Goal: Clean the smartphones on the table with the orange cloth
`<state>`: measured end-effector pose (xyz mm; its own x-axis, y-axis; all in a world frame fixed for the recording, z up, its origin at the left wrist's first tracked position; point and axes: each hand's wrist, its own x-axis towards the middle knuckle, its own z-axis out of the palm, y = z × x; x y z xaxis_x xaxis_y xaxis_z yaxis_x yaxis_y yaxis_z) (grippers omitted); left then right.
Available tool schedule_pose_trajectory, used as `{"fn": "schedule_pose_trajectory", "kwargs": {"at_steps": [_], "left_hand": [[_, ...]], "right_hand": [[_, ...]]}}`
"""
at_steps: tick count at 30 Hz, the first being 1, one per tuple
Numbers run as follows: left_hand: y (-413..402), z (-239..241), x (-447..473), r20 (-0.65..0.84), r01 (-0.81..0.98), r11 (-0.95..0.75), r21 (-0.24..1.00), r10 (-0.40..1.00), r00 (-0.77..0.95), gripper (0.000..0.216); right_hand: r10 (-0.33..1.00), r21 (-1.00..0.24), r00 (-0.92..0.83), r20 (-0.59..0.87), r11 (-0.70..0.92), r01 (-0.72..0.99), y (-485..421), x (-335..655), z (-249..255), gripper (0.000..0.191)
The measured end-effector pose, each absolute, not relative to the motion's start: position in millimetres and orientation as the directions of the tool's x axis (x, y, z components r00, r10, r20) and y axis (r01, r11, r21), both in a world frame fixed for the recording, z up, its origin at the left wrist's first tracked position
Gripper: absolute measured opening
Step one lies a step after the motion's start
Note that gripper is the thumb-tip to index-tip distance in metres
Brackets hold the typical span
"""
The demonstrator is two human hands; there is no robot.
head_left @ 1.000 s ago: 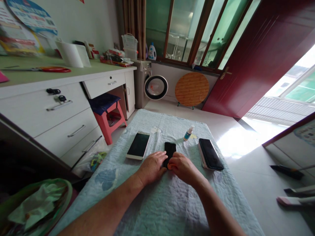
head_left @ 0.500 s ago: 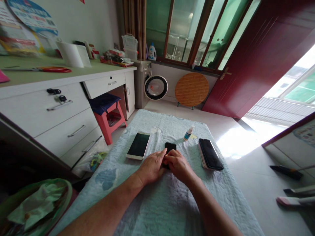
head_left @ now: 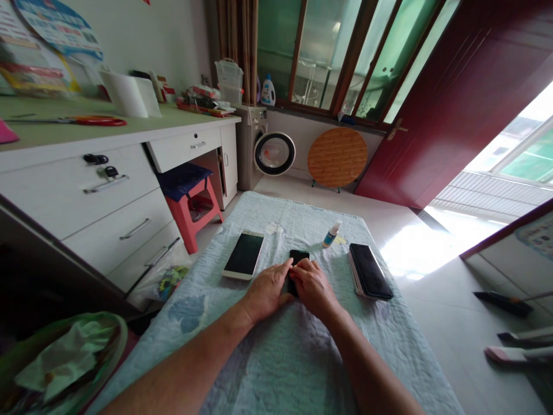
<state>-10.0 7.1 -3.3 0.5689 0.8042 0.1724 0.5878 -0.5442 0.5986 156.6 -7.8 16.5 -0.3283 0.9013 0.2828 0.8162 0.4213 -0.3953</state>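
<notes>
A small black phone [head_left: 299,255] lies on the cloth-covered table, partly hidden by both hands. My left hand [head_left: 268,291] is closed along its left edge, thumb and fingers at its sides. Over the phone's surface my right hand [head_left: 311,283] has its fingers bent and pressed together; whatever they pinch is too small or hidden to name. To the left rests a larger white-framed phone [head_left: 244,255] with a dark screen. A small spray bottle [head_left: 332,234] stands beyond the right hand. Farther right, a black phone [head_left: 370,271] sits on top of a pale stacked item.
A light blue quilted cloth [head_left: 276,357] covers the table. A green-rimmed bin [head_left: 123,334] is at lower left, near a red stool [head_left: 185,222]. The desk [head_left: 181,128] bears scissors [head_left: 97,120] and a paper roll [head_left: 129,97]. A washing machine [head_left: 248,150] stands open behind.
My right hand has shifted slightly upward over the small phone, showing more of its lower part. My left hand stays at the phone's edge.
</notes>
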Motion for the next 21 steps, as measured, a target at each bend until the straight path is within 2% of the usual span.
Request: {"fn": "schedule_pose_trajectory", "kwargs": {"at_steps": [10, 16, 21], "left_hand": [[8.0, -2.2, -10.8, 0.218, 0.547, -0.564, 0.618, 0.793, 0.569, 0.076], [8.6, -6.0, -10.6, 0.206, 0.55, -0.555, 0.624, 0.796, 0.57, 0.081], [7.8, -7.0, -10.5, 0.196, 0.548, -0.538, 0.641, 0.805, 0.56, 0.084]], "right_hand": [[0.798, -0.428, -0.552, 0.242, 0.598, 0.677, -16.0, 159.7, 23.3, 0.016], [0.851, -0.444, -0.452, 0.267, 0.525, 0.726, -7.1, 161.0, 19.4, 0.02], [0.898, -0.406, -0.327, 0.294, 0.427, 0.808, -0.6, 163.5, 16.6, 0.022]]}}
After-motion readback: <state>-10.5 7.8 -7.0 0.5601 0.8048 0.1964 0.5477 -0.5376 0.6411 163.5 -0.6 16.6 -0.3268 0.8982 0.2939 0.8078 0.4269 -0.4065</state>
